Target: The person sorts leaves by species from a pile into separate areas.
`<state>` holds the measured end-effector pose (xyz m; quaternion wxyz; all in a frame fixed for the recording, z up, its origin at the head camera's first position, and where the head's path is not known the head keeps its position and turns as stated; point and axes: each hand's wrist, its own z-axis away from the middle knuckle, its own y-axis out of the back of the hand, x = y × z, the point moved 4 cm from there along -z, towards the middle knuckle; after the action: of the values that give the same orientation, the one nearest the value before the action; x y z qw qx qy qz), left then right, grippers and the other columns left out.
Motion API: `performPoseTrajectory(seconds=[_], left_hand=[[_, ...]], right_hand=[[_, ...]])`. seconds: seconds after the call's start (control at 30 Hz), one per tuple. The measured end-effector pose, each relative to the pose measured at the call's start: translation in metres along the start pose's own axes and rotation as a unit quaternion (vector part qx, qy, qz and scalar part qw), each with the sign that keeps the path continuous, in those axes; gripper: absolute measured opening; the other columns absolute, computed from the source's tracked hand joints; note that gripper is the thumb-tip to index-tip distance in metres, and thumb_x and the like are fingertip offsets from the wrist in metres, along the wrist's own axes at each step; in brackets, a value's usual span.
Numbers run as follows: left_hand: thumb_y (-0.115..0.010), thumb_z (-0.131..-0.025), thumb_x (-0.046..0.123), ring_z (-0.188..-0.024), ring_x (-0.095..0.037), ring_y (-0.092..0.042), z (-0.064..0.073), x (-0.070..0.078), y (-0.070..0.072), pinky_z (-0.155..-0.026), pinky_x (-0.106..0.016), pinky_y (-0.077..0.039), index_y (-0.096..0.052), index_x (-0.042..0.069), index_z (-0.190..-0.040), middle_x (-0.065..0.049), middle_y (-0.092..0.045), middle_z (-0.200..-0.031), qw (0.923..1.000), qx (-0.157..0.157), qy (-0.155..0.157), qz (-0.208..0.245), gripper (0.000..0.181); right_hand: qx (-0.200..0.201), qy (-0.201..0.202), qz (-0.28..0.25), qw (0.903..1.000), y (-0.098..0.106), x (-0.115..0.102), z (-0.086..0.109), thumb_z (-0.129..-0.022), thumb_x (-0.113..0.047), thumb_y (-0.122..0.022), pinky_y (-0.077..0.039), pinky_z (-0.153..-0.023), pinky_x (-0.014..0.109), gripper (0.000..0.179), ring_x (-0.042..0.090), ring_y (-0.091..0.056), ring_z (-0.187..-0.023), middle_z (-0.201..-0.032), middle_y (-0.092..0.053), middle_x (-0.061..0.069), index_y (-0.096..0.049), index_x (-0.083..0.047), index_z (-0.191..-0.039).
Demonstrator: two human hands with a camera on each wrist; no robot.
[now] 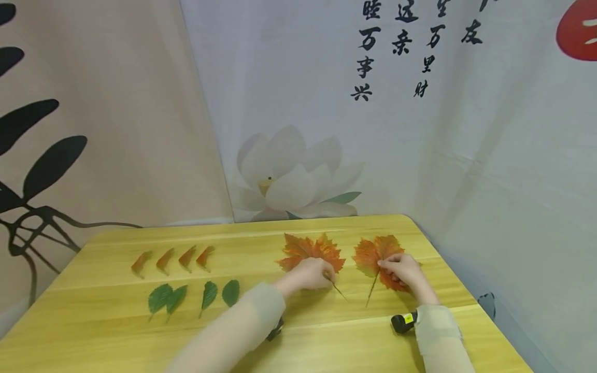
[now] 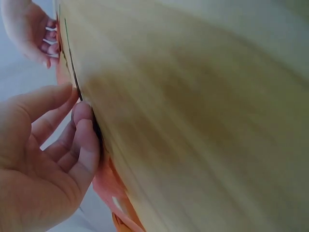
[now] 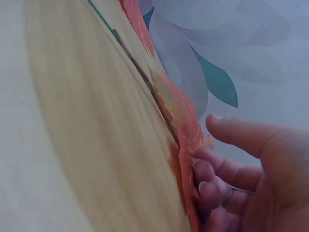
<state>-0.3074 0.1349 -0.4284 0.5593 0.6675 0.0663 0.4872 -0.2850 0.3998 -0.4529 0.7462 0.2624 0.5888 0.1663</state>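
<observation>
Two orange artificial maple leaves lie on the wooden table. My left hand (image 1: 310,273) is over the lower part of the left maple leaf (image 1: 303,249), pinching its thin dark stem (image 2: 74,67) between thumb and fingertips in the left wrist view. The right maple leaf (image 1: 366,253) lies beside it, its stem (image 1: 371,290) pointing toward the front. At this leaf's right side, my right hand (image 1: 407,269) touches the leaf with its fingertips. In the right wrist view, the thumb (image 3: 236,133) stands apart from the fingers, which cover part of the leaf's edge.
On the left of the table (image 1: 116,321), several small orange leaves (image 1: 186,259) form a row. In front of them lie several green leaves (image 1: 209,294), two overlapping. A black wrist device (image 1: 403,322) sits beside the right sleeve. A printed cloth (image 1: 298,103) hangs behind the table.
</observation>
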Motion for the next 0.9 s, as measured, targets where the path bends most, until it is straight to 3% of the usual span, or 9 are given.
performPoseTrajectory(seconds=[0.1,0.23,0.37,0.67,0.9], left_hand=[[-0.073,-0.087,0.019,-0.064,-0.005,-0.055,0.006,-0.003,0.005,-0.065,-0.024,-0.046,-0.070,0.019,-0.077,0.012,-0.065,-0.078,0.9998,0.010,-0.007,-0.012,0.011],[-0.075,-0.085,0.020,-0.056,-0.006,-0.045,0.016,-0.008,0.011,-0.056,-0.024,-0.040,-0.062,0.018,-0.064,0.011,-0.053,-0.061,0.9995,0.026,-0.001,-0.020,0.025],[-0.075,-0.081,0.016,-0.052,-0.007,-0.040,0.022,-0.013,0.015,-0.053,-0.024,-0.038,-0.056,0.019,-0.057,0.011,-0.048,-0.054,0.9976,0.042,0.004,-0.056,0.031],[-0.067,-0.074,-0.005,-0.051,-0.013,-0.042,0.036,-0.012,0.017,-0.046,-0.025,-0.038,-0.052,0.014,-0.058,0.003,-0.048,-0.055,0.9850,0.077,0.073,-0.136,0.028],[-0.069,-0.078,0.003,-0.048,-0.014,-0.035,0.045,-0.019,0.022,-0.043,-0.026,-0.032,-0.046,0.013,-0.060,0.002,-0.037,-0.052,0.9794,0.110,0.120,-0.120,0.031]], right_hand=[[0.000,0.003,0.007,1.0000,0.000,-0.002,-0.001,-0.090,-0.029,-0.068,-0.045,-0.050,0.030,0.031,0.017,-0.054,-0.062,-0.077,-0.060,0.005,-0.068,0.001,-0.099],[-0.004,0.007,0.007,0.9999,-0.001,-0.004,-0.001,-0.091,-0.029,-0.067,-0.045,-0.050,0.031,0.032,0.017,-0.054,-0.062,-0.077,-0.060,0.005,-0.068,0.001,-0.099],[-0.008,0.009,0.003,0.9999,-0.001,-0.003,0.001,-0.091,-0.030,-0.067,-0.045,-0.051,0.031,0.032,0.017,-0.054,-0.063,-0.077,-0.060,0.005,-0.068,0.001,-0.099],[-0.010,0.015,0.011,0.9998,0.000,-0.004,0.005,-0.092,-0.031,-0.067,-0.046,-0.052,0.032,0.035,0.018,-0.054,-0.064,-0.079,-0.061,0.007,-0.067,0.003,-0.100],[-0.010,0.006,0.002,0.9999,0.000,-0.006,0.008,-0.092,-0.032,-0.067,-0.045,-0.052,0.032,0.038,0.018,-0.054,-0.062,-0.080,-0.062,0.006,-0.065,0.004,-0.105]])
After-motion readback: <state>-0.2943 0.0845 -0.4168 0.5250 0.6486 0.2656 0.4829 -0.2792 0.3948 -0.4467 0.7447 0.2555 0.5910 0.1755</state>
